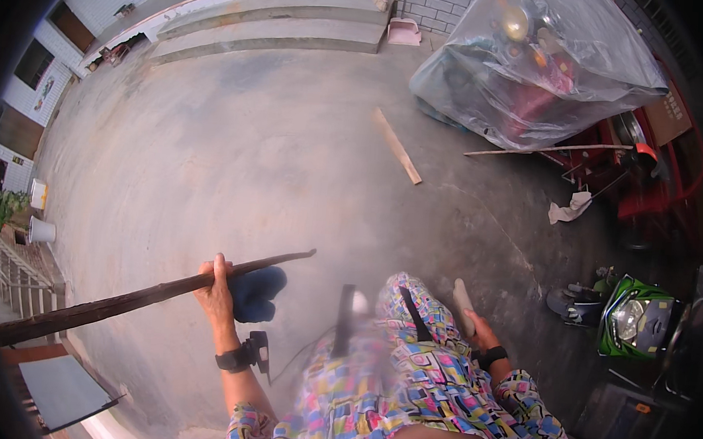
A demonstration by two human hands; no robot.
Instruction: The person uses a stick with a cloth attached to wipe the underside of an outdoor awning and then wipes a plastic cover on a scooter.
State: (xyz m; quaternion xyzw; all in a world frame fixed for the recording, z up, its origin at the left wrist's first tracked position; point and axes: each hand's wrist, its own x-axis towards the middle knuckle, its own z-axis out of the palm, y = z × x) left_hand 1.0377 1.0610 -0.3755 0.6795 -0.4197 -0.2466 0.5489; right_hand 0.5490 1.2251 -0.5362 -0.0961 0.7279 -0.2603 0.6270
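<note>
My left hand [216, 293] is closed around a long dark wooden pole [121, 304], thumb on top. The pole slants from the left edge up to a thin, slightly bent tip in front of me. A dark blue, soft-looking thing [257, 294] shows just right of that hand, under the pole; I cannot tell whether the hand touches it. Beside my right leg, my right hand [483, 332] is closed on a pale elongated object [463, 300], its lower end partly hidden by the fingers. Both wrists wear black bands.
A pale wood strip [398, 148] lies on the concrete floor [235, 156]. At the upper right, clear plastic sheeting [537, 78] covers a heap beside a red vehicle [659, 190]. A green scooter [635, 317] stands at right. Steps [274, 30] and a pink dustpan [404, 32] are at the back.
</note>
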